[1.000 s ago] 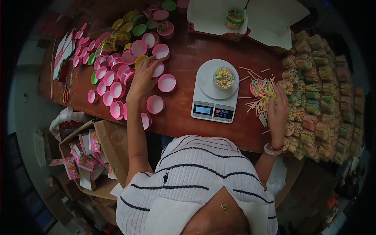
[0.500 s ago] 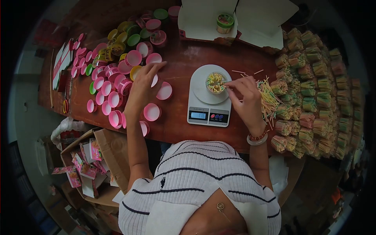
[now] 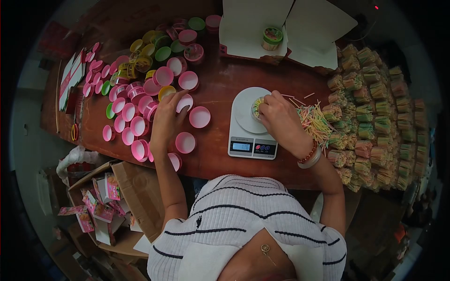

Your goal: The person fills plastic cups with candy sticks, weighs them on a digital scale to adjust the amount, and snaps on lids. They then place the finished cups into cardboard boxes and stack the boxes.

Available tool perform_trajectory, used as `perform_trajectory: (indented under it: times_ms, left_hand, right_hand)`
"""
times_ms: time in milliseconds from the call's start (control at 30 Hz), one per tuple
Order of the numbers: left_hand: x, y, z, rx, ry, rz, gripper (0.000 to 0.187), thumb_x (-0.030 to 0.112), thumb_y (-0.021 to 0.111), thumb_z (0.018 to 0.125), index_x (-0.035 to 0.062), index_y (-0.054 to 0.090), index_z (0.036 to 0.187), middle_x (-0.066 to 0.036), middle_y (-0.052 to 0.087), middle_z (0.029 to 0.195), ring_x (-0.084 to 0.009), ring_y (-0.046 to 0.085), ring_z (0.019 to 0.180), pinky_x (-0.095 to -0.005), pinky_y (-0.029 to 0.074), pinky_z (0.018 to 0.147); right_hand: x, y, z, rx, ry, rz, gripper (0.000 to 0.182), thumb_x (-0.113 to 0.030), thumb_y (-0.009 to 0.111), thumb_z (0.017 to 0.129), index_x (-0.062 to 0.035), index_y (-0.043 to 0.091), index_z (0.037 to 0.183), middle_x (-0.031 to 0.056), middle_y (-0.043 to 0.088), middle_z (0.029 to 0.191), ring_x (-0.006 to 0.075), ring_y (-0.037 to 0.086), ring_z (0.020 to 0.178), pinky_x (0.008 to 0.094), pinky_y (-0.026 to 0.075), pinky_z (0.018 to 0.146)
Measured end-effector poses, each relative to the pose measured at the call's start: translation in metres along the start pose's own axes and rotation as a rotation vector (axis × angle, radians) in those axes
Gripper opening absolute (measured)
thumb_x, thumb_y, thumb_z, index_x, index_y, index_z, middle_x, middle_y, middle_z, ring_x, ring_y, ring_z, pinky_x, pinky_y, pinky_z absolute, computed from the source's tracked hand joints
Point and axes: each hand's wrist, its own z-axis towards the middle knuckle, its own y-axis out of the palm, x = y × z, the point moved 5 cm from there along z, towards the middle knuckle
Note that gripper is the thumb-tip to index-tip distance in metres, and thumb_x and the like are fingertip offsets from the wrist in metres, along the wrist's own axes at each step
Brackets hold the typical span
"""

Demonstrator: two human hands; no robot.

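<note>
Pink lids (image 3: 199,117), centre-left; left hand (image 3: 167,119) over them, fingers half spread, grip unclear. Clear cup (image 3: 256,108) on white scale (image 3: 237,122), centre; right hand (image 3: 280,117) at its rim, fingers curled, contents of grip hidden.

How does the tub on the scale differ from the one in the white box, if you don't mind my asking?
The scale tub is open, while the boxed tub wears a green lid. The right hand is at the scale tub; no hand is near the boxed tub. Both contain thin sticks.
</note>
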Motion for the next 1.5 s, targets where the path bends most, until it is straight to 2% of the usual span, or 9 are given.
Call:
perform_trajectory:
  times_ms: [500, 700, 800, 900, 967, 1000, 1133, 1367, 1500]
  left_hand:
    - [-0.008, 0.005, 0.003, -0.062, 0.157, 0.098, 0.061, -0.002, 0.073, 0.073, 0.0087, 0.059, 0.132, -0.014, 0.059, 0.131, -0.0366, 0.056, 0.122, -0.0459, 0.047, 0.103]
    - [-0.029, 0.018, 0.009, -0.092, 0.125, 0.206, 0.068, -0.003, 0.075, 0.069, 0.0127, 0.059, 0.133, -0.013, 0.056, 0.131, -0.0362, 0.054, 0.123, -0.0455, 0.047, 0.104]
    - [-0.038, 0.02, 0.009, -0.16, 0.126, 0.265, 0.069, 0.003, 0.081, 0.067, 0.0125, 0.06, 0.132, -0.015, 0.055, 0.126, -0.0371, 0.054, 0.12, -0.046, 0.048, 0.102]
    - [-0.014, -0.013, 0.01, -0.003, 0.095, 0.069, 0.069, 0.013, 0.089, 0.066, 0.0119, 0.062, 0.129, -0.016, 0.055, 0.12, -0.0352, 0.055, 0.115, -0.0449, 0.048, 0.099]
    - [-0.005, -0.029, 0.006, 0.145, 0.018, -0.17, 0.067, 0.01, 0.088, 0.069, 0.0107, 0.061, 0.13, -0.013, 0.055, 0.121, -0.0299, 0.056, 0.113, -0.0428, 0.049, 0.095]
    - [-0.002, -0.034, 0.0, 0.172, -0.014, -0.385, 0.067, 0.016, 0.088, 0.071, 0.0094, 0.059, 0.131, -0.011, 0.055, 0.123, -0.0272, 0.056, 0.114, -0.0411, 0.05, 0.094]
    - [0.009, -0.019, -0.013, 0.295, -0.041, -1.027, 0.08, 0.048, 0.081, 0.078, 0.0081, 0.043, 0.137, -0.009, 0.052, 0.131, -0.0209, 0.055, 0.124, -0.0343, 0.044, 0.105]
    - [0.06, 0.036, -0.003, 0.061, 0.027, -1.155, 0.086, 0.016, 0.085, 0.071, 0.0083, 0.037, 0.142, -0.009, 0.05, 0.128, -0.0205, 0.051, 0.126, -0.033, 0.039, 0.111]
    - [0.09, 0.07, 0.013, -0.074, 0.192, -0.806, 0.083, 0.015, 0.08, 0.076, 0.0063, 0.038, 0.147, -0.01, 0.048, 0.129, -0.0212, 0.051, 0.126, -0.032, 0.041, 0.109]
  right_hand:
    - [0.003, -0.016, -0.002, -0.032, -0.412, -0.179, 0.011, -0.006, 0.064, 0.082, -0.0039, 0.06, 0.092, 0.0089, 0.058, 0.092, 0.0269, 0.06, 0.087, 0.0394, 0.051, 0.078]
    - [0.056, -0.095, -0.082, 0.274, 0.189, 0.021, 0.01, -0.003, 0.065, 0.09, -0.0001, 0.06, 0.098, 0.0159, 0.059, 0.098, 0.0368, 0.06, 0.092, 0.0451, 0.05, 0.081]
    - [0.112, -0.072, -0.13, 0.189, 0.493, -0.088, 0.015, -0.001, 0.065, 0.089, 0.0004, 0.061, 0.104, 0.0174, 0.059, 0.099, 0.0393, 0.06, 0.094, 0.0469, 0.049, 0.082]
    - [0.108, -0.063, -0.135, 0.347, 0.551, 0.031, 0.021, -0.001, 0.065, 0.09, 0.0009, 0.061, 0.11, 0.0184, 0.06, 0.103, 0.0407, 0.06, 0.099, 0.0462, 0.049, 0.085]
    - [0.103, -0.05, -0.131, 0.383, 0.511, 0.138, 0.027, -0.003, 0.065, 0.094, -0.0007, 0.063, 0.12, 0.0141, 0.064, 0.105, 0.0298, 0.065, 0.099, 0.0391, 0.051, 0.084]
    - [0.094, -0.047, -0.123, 0.406, 0.508, 0.212, 0.027, -0.004, 0.064, 0.096, -0.002, 0.064, 0.123, 0.0111, 0.066, 0.106, 0.0237, 0.066, 0.098, 0.0364, 0.052, 0.083]
    - [0.071, -0.021, -0.095, 0.515, 0.416, 0.3, 0.032, -0.008, 0.07, 0.093, -0.0003, 0.064, 0.124, 0.0141, 0.066, 0.108, 0.0266, 0.067, 0.098, 0.0374, 0.052, 0.085]
    - [0.047, 0.015, -0.07, 0.428, 0.27, 0.405, 0.073, -0.016, 0.083, 0.081, -0.0031, 0.048, 0.144, 0.0176, 0.058, 0.136, 0.0324, 0.058, 0.126, 0.0415, 0.048, 0.105]
    - [0.04, 0.054, -0.053, 0.345, 0.254, 0.461, 0.083, -0.021, 0.089, 0.076, -0.0008, 0.042, 0.143, 0.025, 0.048, 0.146, 0.0401, 0.051, 0.134, 0.047, 0.045, 0.111]
